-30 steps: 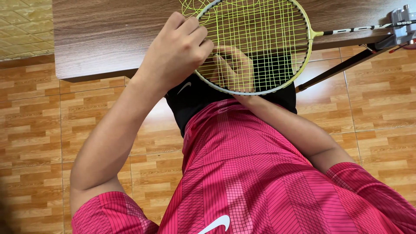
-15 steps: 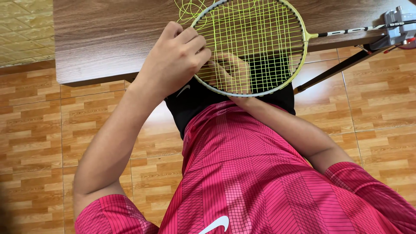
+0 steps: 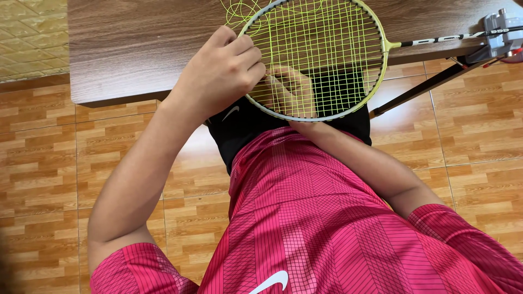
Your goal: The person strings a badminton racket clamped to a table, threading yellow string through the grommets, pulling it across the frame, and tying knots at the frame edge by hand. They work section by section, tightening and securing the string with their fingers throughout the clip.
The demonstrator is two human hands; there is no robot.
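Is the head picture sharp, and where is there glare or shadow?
Head view: the racket strings and left hand look sharp; the right hand shows dimmer behind the strings; pale glare on the floor tiles; soft sheen on the wooden table.

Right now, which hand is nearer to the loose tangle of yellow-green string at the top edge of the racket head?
The left hand. It grips the frame's left rim, just below the loose tangle of yellow-green string. The right hand sits under the strung face, lower down near the bottom rim, farther away.
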